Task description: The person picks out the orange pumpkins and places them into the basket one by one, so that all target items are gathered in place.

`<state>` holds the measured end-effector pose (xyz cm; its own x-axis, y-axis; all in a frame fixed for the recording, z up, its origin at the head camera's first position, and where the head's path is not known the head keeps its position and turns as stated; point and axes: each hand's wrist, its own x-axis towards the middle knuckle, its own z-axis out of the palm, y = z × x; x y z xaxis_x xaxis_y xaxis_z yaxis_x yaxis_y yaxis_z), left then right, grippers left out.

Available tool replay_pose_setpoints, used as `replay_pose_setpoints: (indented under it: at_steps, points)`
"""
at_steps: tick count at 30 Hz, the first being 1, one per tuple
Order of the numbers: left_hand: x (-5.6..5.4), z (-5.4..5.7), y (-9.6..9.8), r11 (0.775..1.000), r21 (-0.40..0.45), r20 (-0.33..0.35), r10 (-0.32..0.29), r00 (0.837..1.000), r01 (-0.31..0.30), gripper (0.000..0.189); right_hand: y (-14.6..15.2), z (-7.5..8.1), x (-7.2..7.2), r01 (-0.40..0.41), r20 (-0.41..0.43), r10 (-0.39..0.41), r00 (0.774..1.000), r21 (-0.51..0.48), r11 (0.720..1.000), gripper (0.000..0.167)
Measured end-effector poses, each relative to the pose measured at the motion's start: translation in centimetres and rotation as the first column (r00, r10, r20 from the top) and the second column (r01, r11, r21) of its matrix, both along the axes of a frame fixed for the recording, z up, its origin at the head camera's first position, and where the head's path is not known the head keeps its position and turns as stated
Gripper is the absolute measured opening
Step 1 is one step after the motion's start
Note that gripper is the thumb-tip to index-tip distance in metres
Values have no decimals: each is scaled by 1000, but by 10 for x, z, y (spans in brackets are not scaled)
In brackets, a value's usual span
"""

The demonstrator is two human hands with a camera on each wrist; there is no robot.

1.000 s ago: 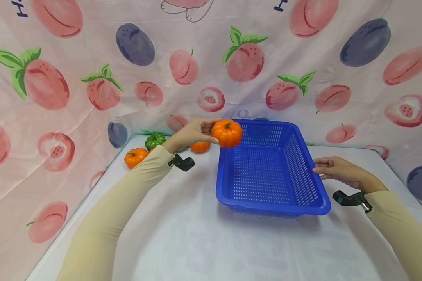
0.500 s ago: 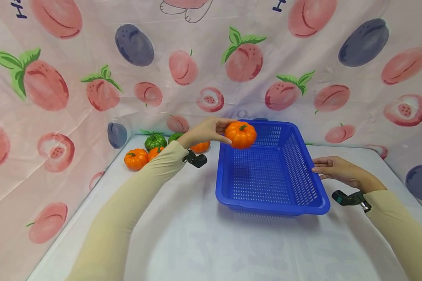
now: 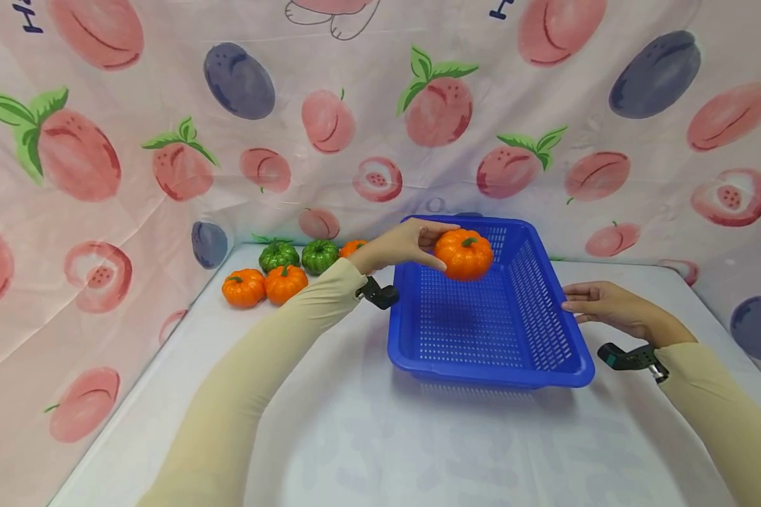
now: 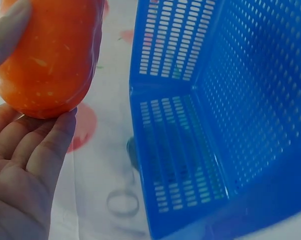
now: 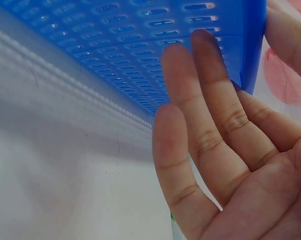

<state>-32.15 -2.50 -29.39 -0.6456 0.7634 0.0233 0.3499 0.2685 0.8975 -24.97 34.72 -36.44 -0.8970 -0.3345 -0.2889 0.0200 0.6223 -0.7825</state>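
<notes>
Left hand (image 3: 415, 245) and orange pumpkin (image 3: 464, 255): the thumb and fingers are clamped on the sides of the fruit, its green stem upward. In the head view the pumpkin overlaps the left rear part of the opening of the blue basket (image 3: 469, 373), raised above the perforated floor; most of the opening extends to its right and front. In the left wrist view a strip of printed curtain (image 4: 103, 165) separates the pumpkin from the nearest visible rim — the two do not touch there.

Right hand (image 3: 618, 310): thumb and fingers clamped on the basket's right rim, the fingers along the outer wall.

At the left rear of the white table (image 3: 330, 429), near its back edge, stand two green pumpkins (image 3: 320, 258), with two more orange pumpkins (image 3: 285, 284) just in front, side by side. A rear orange pumpkin (image 3: 353, 247) is partly hidden by the left hand and wrist. Tabletop runs between this group and the basket's left rim — and, more broadly, along the basket's front edge.
</notes>
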Motion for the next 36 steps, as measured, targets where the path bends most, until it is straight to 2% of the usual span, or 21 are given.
replay_pose_setpoints:
  at_steps: [4,11,18,30,36]
  points:
    - [1,-3,11,1000,8,4,-18,1000,18,71,1,0,0,-1,-2,1,1000,-4,1000,64]
    - [2,-10,26,997,-33,-40,-73,997,71,72,1,2,0,-2,12,2,1000,-17,1000,63]
    - [6,-15,36,992,-50,-20,-113,993,112,71,0,4,-1,0,25,1,1000,-28,1000,62]
    - [11,-22,50,984,-84,-36,-160,987,156,70,1,3,0,5,27,-4,1000,-21,1000,62]
    - [12,-27,55,980,-97,-9,-174,985,172,69,1,2,-1,4,26,-3,1000,-25,1000,62]
